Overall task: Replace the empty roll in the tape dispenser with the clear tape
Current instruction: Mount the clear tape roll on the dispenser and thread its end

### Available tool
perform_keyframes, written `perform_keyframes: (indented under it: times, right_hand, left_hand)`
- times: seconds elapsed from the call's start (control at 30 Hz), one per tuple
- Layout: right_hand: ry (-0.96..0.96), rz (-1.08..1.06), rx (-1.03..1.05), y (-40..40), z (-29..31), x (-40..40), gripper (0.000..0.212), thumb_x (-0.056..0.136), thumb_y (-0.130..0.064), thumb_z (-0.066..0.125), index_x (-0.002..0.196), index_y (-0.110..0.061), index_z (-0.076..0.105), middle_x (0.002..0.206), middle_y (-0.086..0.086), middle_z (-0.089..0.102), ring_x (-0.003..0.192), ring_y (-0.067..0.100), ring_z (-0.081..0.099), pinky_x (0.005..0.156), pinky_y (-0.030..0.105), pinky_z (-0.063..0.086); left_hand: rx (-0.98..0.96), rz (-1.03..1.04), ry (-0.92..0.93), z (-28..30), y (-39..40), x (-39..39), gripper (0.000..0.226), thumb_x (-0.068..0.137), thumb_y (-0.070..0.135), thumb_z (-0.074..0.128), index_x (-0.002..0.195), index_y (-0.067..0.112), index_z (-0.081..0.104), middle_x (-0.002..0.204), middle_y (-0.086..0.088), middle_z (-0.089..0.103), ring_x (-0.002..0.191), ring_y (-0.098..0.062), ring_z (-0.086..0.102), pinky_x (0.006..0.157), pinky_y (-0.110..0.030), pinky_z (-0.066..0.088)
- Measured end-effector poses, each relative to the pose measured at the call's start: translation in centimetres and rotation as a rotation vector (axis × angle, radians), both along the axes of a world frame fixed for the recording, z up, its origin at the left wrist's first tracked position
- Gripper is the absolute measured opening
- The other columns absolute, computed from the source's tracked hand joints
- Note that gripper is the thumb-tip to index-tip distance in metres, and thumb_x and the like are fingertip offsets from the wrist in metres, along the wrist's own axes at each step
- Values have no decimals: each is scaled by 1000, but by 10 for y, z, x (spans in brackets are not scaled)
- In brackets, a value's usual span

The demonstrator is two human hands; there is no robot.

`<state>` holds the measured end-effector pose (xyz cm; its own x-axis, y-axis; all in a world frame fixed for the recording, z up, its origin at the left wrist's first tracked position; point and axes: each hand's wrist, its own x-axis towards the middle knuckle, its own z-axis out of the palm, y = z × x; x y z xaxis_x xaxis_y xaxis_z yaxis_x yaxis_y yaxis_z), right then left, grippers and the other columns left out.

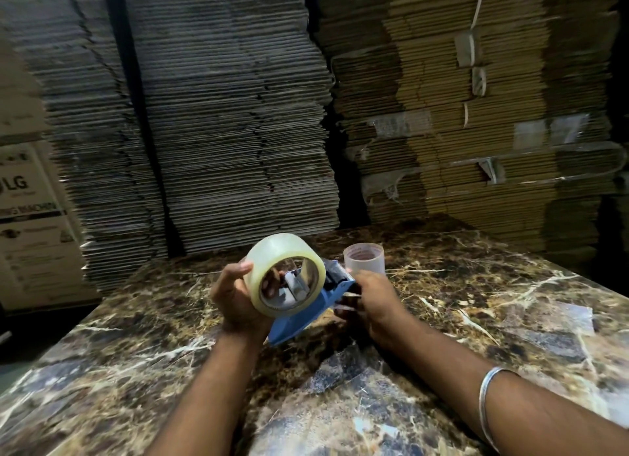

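A full roll of clear tape is in my left hand, held above the marble table with its hole facing me. Through the hole I see the grey hub of the blue tape dispenser, which lies tilted behind and below the roll. My right hand grips the dispenser's front end near the black roller and blade. The empty roll, a thin translucent core, stands upright on the table just behind my right hand.
The marble-patterned table stretches right and toward me. Tall stacks of flattened cardboard rise close behind its far edge. A white printed carton stands at the left.
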<state>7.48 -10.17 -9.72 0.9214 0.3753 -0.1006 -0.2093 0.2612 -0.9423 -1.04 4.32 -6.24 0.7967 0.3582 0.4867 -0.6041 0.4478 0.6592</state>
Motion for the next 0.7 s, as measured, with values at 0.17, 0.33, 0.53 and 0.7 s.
perform_keyframes:
  times: [0.17, 0.33, 0.53, 0.7]
  right_hand:
    - [-339, -207, -522, -18, -2, 26, 14, 79, -21, 75, 69, -11, 72, 81, 9, 74, 79, 26, 69, 73, 39, 56]
    - [-402, -155, -827, -23, -5, 35, 16, 72, -27, 71, 73, -11, 75, 76, 5, 74, 84, 28, 68, 86, 44, 55]
    - [-418, -70, -997, -19, -11, 33, 7, 77, -27, 70, 77, -20, 72, 81, -2, 70, 90, 20, 63, 95, 47, 48]
    - [-582, -62, -1130, -18, -11, 28, 10, 85, -28, 68, 80, -20, 71, 79, -4, 71, 84, 15, 66, 91, 45, 52]
  left_hand:
    - [-107, 70, 133, -8, 12, 5, 55, 24, 33, 77, 73, 7, 75, 63, -9, 70, 61, -26, 66, 60, -25, 55]
    - [-144, 116, 258, -14, 14, 8, 66, 27, 26, 76, 87, 0, 67, 79, -20, 66, 70, -34, 64, 71, -34, 50]
    - [-64, 94, 318, -17, 6, 6, 33, 60, 18, 49, 85, 1, 64, 60, -12, 70, 51, -27, 67, 50, -26, 54]
    - [-51, 118, 341, -20, 7, 8, 43, 50, 21, 58, 88, 3, 66, 65, -13, 71, 58, -28, 67, 59, -28, 54]
